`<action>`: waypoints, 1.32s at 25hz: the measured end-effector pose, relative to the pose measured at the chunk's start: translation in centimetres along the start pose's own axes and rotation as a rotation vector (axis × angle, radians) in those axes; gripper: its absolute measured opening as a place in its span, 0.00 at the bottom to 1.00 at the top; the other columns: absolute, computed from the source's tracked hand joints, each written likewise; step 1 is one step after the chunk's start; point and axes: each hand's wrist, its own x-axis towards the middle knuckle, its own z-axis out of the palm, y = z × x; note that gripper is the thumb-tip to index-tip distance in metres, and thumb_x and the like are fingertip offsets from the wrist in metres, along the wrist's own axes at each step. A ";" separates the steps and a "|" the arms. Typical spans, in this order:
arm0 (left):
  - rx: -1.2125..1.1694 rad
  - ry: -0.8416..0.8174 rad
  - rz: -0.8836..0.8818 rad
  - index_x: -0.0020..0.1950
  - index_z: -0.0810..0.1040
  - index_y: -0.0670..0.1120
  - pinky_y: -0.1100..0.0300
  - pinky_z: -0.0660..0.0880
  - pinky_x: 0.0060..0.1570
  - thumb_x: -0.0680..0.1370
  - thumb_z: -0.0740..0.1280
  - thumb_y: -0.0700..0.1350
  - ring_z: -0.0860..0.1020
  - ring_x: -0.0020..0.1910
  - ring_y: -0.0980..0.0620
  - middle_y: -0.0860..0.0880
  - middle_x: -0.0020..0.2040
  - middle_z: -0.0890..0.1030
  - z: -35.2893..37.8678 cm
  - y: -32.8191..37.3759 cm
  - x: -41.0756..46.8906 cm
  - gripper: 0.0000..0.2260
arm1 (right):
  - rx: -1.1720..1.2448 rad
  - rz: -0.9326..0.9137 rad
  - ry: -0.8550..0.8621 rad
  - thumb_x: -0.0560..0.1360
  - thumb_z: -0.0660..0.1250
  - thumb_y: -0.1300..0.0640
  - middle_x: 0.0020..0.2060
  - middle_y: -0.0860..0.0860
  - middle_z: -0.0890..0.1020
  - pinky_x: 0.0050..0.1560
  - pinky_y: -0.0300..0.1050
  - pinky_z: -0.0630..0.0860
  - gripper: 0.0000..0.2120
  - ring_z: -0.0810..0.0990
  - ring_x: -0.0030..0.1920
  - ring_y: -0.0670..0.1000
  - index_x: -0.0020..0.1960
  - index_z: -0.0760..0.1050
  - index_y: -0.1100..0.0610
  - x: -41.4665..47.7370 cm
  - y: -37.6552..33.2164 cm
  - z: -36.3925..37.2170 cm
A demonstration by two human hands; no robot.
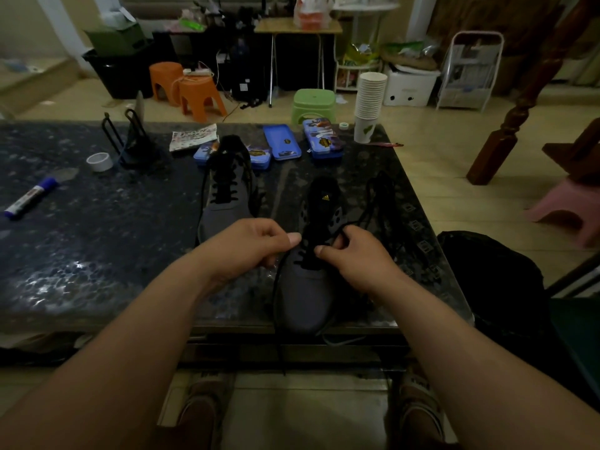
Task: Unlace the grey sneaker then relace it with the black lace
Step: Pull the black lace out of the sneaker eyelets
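Worktop: dark speckled stone, fills the middle of the view, near edge just ahead of the person's knees.

Grey sneaker: on the worktop, near right of centre, toe at the near edge pointing toward the person, black tongue at the far end. Only the lowest eyelets are threaded; the upper rows are open.

Second sneaker: grey, same type, farther and to the left, fully laced in black, set apart from the first.

Left hand: over the left eyelet row of the near sneaker, fingers curled under, thumb laid forward across them, pinching a strand.

Right hand: over the right eyelet row, thumb and fingers closed on a raised loop.

Black lace: one strand runs from under the left hand, down the sneaker's left side and off the near edge of the worktop. The other end trails from the right hand to a loose heap on the far right.

Stack of paper cups: far right edge, upright.

Blue tins: row along the far edge, behind both sneakers.

Marker: far left, lying flat.

Tape roll: left, beyond the marker.
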 end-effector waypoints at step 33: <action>0.284 0.501 0.032 0.64 0.79 0.48 0.49 0.77 0.59 0.79 0.69 0.62 0.78 0.58 0.48 0.47 0.59 0.79 -0.3 -4.9 -2.3 0.21 | -0.007 0.063 0.124 0.78 0.71 0.43 0.37 0.50 0.77 0.34 0.45 0.65 0.18 0.76 0.39 0.51 0.40 0.71 0.54 -1.2 1.5 -0.6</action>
